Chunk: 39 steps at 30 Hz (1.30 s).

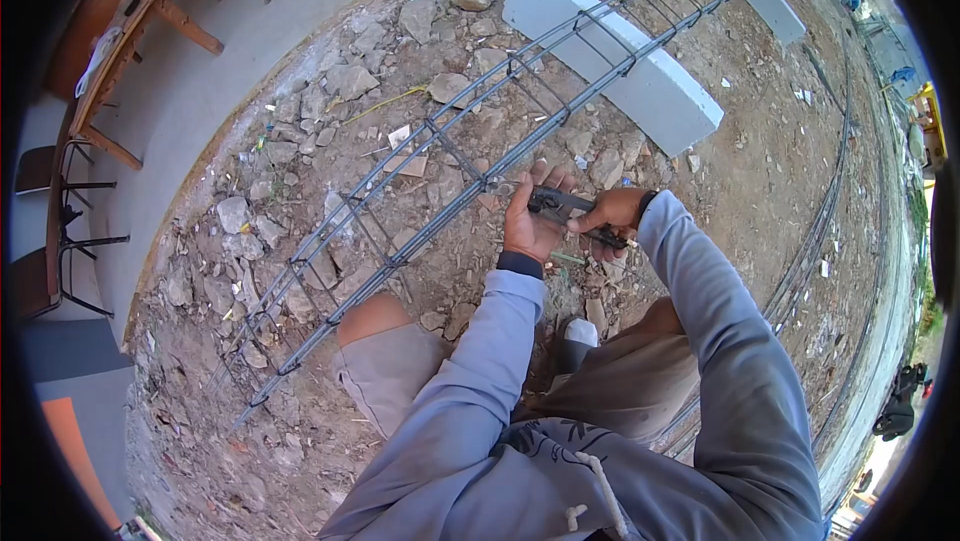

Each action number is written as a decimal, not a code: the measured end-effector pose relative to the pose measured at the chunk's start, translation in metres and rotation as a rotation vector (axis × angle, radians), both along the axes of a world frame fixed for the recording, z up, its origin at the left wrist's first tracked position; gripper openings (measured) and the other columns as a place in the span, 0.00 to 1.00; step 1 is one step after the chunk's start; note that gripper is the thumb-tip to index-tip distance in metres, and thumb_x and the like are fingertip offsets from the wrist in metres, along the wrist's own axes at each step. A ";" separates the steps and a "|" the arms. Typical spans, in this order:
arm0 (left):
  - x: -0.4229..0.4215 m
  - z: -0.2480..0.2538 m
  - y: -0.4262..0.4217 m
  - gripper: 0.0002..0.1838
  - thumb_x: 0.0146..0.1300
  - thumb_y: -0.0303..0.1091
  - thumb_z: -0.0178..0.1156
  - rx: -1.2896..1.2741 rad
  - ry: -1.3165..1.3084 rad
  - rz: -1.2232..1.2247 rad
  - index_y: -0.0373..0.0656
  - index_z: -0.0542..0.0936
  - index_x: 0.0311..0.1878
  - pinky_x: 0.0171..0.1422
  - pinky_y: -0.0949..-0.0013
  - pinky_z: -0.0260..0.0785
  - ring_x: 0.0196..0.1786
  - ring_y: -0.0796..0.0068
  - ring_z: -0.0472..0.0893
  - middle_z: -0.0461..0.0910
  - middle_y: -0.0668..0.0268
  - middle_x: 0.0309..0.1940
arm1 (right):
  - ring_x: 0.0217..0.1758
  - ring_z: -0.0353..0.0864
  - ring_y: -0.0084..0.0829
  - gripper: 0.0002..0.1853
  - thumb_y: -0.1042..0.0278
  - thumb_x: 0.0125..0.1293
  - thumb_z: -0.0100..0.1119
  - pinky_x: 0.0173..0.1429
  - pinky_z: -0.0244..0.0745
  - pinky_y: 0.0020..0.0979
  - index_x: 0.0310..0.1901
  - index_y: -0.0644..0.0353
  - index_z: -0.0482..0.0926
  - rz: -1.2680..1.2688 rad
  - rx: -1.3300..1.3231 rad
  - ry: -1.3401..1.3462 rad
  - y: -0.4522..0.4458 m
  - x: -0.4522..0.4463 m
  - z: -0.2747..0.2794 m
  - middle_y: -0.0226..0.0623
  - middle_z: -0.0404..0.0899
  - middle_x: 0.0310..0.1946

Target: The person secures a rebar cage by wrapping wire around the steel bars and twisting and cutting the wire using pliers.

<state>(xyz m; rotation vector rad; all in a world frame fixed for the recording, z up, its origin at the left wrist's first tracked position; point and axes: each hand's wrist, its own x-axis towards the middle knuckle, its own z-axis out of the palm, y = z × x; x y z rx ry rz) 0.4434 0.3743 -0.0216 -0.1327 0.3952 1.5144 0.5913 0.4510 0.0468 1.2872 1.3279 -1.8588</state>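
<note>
Right hand point(612, 211) has a dark hand tool point(562, 200) gripped, on the near side of the steel cage point(567, 112). Left hand point(533, 228) is the closer one to the cage, palm turned up by the tool's other end, fingers loosely curled, can't tell if it's pinching anything. Cage runs lengthwise just past both hands, near left to far right, crossing a pale slab point(665, 101) further along.
</note>
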 end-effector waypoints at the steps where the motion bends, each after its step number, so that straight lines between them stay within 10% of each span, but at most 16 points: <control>1: -0.001 0.004 0.003 0.21 0.61 0.53 0.59 0.035 -0.033 0.004 0.47 0.74 0.47 0.56 0.56 0.68 0.50 0.65 0.76 0.78 0.62 0.44 | 0.20 0.80 0.33 0.33 0.35 0.49 0.65 0.23 0.76 0.33 0.29 0.67 0.78 0.017 0.103 -0.028 0.000 -0.001 0.004 0.43 0.79 0.21; 7: 0.009 0.003 0.015 0.14 0.65 0.52 0.54 -0.197 -0.053 0.143 0.52 0.74 0.42 0.49 0.54 0.71 0.45 0.67 0.79 0.79 0.71 0.40 | 0.41 0.82 0.42 0.44 0.32 0.42 0.67 0.45 0.76 0.44 0.50 0.65 0.73 0.281 1.450 -0.113 -0.036 0.006 0.014 0.49 0.80 0.36; 8: 0.008 0.004 0.019 0.14 0.65 0.52 0.53 -0.220 -0.057 0.152 0.52 0.74 0.40 0.49 0.54 0.70 0.44 0.68 0.79 0.79 0.72 0.39 | 0.56 0.73 0.46 0.47 0.36 0.41 0.69 0.61 0.64 0.48 0.57 0.64 0.67 0.310 1.420 -0.245 -0.048 -0.006 0.041 0.53 0.74 0.49; 11: 0.010 0.008 0.031 0.14 0.66 0.52 0.52 -0.282 -0.070 0.143 0.53 0.72 0.37 0.49 0.53 0.68 0.43 0.70 0.78 0.77 0.74 0.35 | 0.62 0.66 0.50 0.47 0.40 0.42 0.69 0.66 0.56 0.49 0.60 0.65 0.65 0.384 1.735 -0.284 -0.066 -0.006 0.030 0.57 0.69 0.55; 16: 0.005 0.009 0.035 0.14 0.66 0.53 0.52 -0.380 -0.076 0.113 0.53 0.71 0.36 0.50 0.54 0.64 0.40 0.74 0.75 0.75 0.75 0.32 | 0.59 0.67 0.54 0.30 0.70 0.50 0.54 0.65 0.58 0.49 0.57 0.71 0.65 0.324 1.676 -0.313 -0.045 -0.009 -0.010 0.61 0.67 0.55; 31: 0.006 -0.002 0.006 0.16 0.63 0.53 0.57 -0.259 0.219 0.080 0.50 0.73 0.38 0.41 0.68 0.64 0.34 0.76 0.72 0.72 0.72 0.29 | 0.31 0.82 0.48 0.17 0.58 0.51 0.62 0.38 0.78 0.43 0.33 0.67 0.78 0.385 0.898 -0.119 -0.017 -0.007 -0.021 0.50 0.81 0.29; 34: -0.003 -0.001 -0.003 0.16 0.62 0.53 0.58 -0.125 0.192 -0.022 0.50 0.74 0.39 0.47 0.62 0.66 0.39 0.72 0.74 0.75 0.71 0.32 | 0.27 0.83 0.40 0.23 0.48 0.54 0.64 0.33 0.78 0.41 0.34 0.66 0.80 0.113 0.045 -0.037 -0.009 -0.005 -0.012 0.47 0.82 0.26; 39: -0.002 0.010 0.002 0.16 0.62 0.53 0.58 -0.065 0.035 0.021 0.50 0.73 0.36 0.51 0.55 0.70 0.39 0.70 0.76 0.75 0.71 0.28 | 0.27 0.83 0.37 0.27 0.44 0.51 0.66 0.31 0.78 0.38 0.34 0.65 0.79 0.151 0.228 -0.125 -0.012 -0.008 0.006 0.44 0.81 0.26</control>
